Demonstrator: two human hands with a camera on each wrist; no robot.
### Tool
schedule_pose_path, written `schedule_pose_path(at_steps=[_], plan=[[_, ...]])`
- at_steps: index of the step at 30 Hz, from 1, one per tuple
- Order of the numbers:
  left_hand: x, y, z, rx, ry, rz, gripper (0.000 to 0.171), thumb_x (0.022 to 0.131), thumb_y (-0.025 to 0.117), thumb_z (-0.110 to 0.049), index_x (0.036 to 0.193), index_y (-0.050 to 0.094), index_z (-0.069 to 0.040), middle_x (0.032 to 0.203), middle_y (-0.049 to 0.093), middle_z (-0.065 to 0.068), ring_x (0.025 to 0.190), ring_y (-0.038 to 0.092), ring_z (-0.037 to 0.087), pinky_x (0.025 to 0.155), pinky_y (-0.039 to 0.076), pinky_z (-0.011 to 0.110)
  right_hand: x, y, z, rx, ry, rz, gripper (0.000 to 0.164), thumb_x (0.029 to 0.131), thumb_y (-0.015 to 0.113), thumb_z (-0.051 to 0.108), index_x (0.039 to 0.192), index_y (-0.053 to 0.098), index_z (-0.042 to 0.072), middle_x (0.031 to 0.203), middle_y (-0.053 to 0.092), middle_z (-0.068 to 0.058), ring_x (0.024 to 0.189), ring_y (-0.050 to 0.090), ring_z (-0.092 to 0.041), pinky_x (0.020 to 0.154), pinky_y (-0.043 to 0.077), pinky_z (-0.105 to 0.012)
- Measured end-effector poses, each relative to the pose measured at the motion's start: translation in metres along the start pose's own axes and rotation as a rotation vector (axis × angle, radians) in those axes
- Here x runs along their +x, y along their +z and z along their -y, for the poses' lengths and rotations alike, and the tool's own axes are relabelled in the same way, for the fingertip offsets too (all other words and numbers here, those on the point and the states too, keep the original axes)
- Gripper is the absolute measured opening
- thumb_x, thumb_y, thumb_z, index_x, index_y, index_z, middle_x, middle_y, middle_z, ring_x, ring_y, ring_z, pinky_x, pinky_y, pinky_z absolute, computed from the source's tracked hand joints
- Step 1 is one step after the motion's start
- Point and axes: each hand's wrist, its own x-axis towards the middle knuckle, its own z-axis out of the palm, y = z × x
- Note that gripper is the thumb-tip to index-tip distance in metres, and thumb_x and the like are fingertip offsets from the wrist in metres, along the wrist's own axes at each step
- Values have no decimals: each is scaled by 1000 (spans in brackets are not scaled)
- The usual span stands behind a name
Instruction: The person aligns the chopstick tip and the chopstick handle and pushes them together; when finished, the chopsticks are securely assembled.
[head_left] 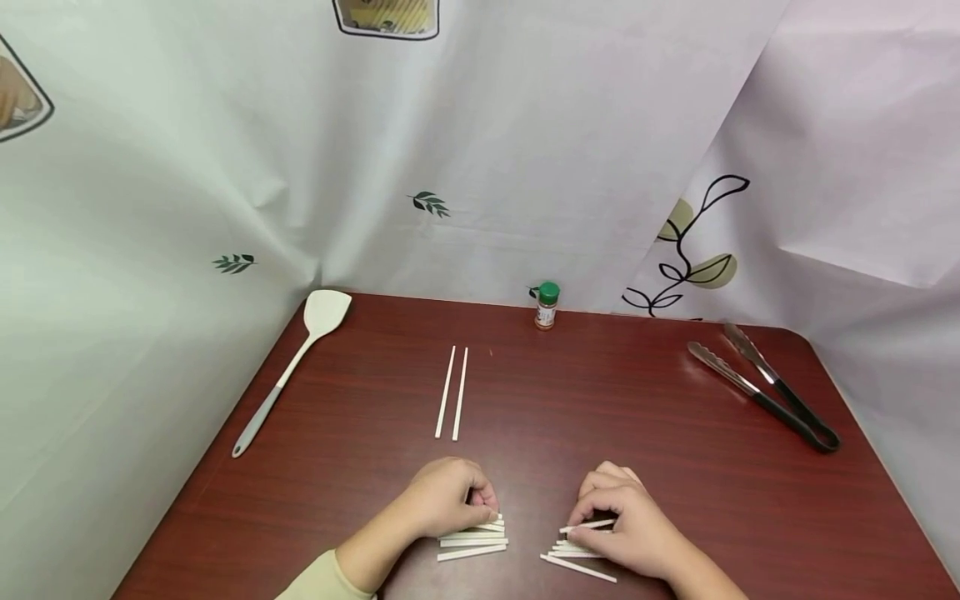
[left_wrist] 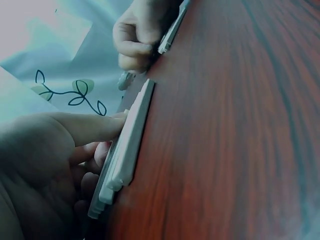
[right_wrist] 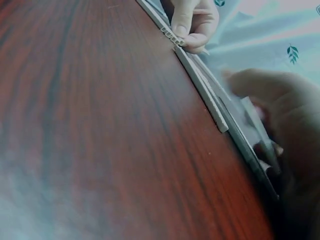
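Two small piles of white sticks lie at the near edge of the red-brown table (head_left: 645,400). My left hand (head_left: 480,503) curls its fingers over the left pile (head_left: 474,542); in the left wrist view the fingers (left_wrist: 95,129) lie along that stack (left_wrist: 129,147). Over the right pile (head_left: 572,558), my right hand (head_left: 583,523) pinches one white stick (head_left: 592,526). The right wrist view shows this hand (right_wrist: 272,107) blurred beside the sticks (right_wrist: 202,90), with the left hand (right_wrist: 192,22) beyond. Two more white sticks (head_left: 452,392) lie side by side mid-table.
A white spatula (head_left: 296,362) lies at the table's far left. A spice bottle with a green cap (head_left: 547,306) stands at the back edge. Metal tongs with black handles (head_left: 765,387) lie at the right. Patterned cloth (head_left: 480,167) hangs around the table.
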Motion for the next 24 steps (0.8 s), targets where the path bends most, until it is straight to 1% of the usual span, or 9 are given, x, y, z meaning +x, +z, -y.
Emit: schedule_pose_path(at_steps=[2,4,6,9,12,15,18,21,24], plan=[[-1,0,1,32,22,5,14,86,86,-30,77,75,-32,75,51,-28,72,48,-8,70,42,21,0,1,-2,69,-21,-55,36,75,94,8,92,74,33,89,64,19,88,54,-2,82,36,-25],[-1,0,1,46,35,-1,14,90,83,-31,79,73,-31,77,51,-27,74,47,-7,72,43,22,0,2,-4,131,-15,-101,38,76,90,-2,95,73,26,92,66,12,88,58,-7,82,40,-25],[-1,0,2,42,39,-21,13,93,80,-32,82,73,-30,78,51,-26,74,47,-6,72,44,23,-1,2,-3,186,18,-126,34,81,85,-8,96,71,19,95,68,4,88,62,-11,81,46,-26],[-1,3,2,5,28,-75,14,98,76,-29,86,71,-27,80,50,-23,75,48,-4,71,44,24,-1,1,-1,258,114,-130,21,90,79,-7,98,69,10,99,70,-3,90,66,-14,79,51,-25],[0,10,2,-39,42,-117,13,102,71,-27,90,69,-26,85,51,-21,81,48,-1,78,42,28,-2,-2,3,310,183,-142,14,95,73,-7,99,67,5,97,70,-8,86,66,-14,74,53,-27],[1,18,1,-69,60,-138,11,106,66,-30,96,66,-27,92,55,-20,90,49,1,85,37,33,-2,-3,5,305,214,-167,19,95,71,-11,100,67,7,91,68,-3,79,63,-12,67,51,-27],[2,24,0,-107,63,-170,9,108,62,-31,101,65,-27,104,63,-19,99,55,2,86,36,36,-2,-2,5,256,202,-173,28,92,71,-14,104,69,12,88,66,3,76,60,-11,65,48,-26],[3,26,2,-131,76,-231,5,109,62,-27,104,63,-25,103,70,-18,95,61,1,86,38,36,-1,-1,3,208,162,-174,33,91,72,-15,107,71,13,91,65,6,79,60,-9,67,48,-25],[5,26,4,-101,128,-265,5,109,62,-26,105,64,-22,93,71,-19,86,62,-3,84,41,35,-1,1,2,183,120,-193,34,88,75,-16,107,72,12,92,66,6,79,61,-8,68,48,-24]])
